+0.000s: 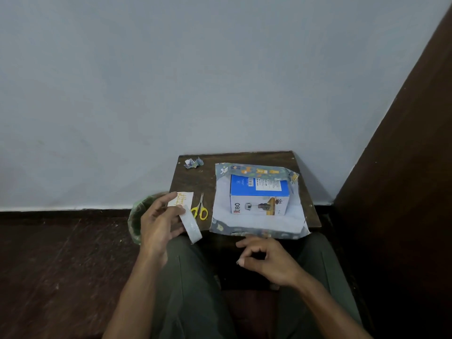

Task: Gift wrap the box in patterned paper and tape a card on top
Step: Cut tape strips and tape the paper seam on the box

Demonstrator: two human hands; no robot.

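From where I watch, a plain pale grey-blue wall point(171, 81) fills most of the view, lit evenly and softly. A white skirting strip runs along its foot on the left. Below lies a dark reddish-brown floor point(53, 265). A small dark wooden table point(244, 157) stands against the wall. A dark brown panel point(403, 179) rises at the right.

Counted on and around one small table point(190, 177): one box point(259, 195), one sheet of patterned paper point(256, 222), one card point(182, 198), one tape roll point(193, 226), one pair of scissors point(200, 210), two hands.
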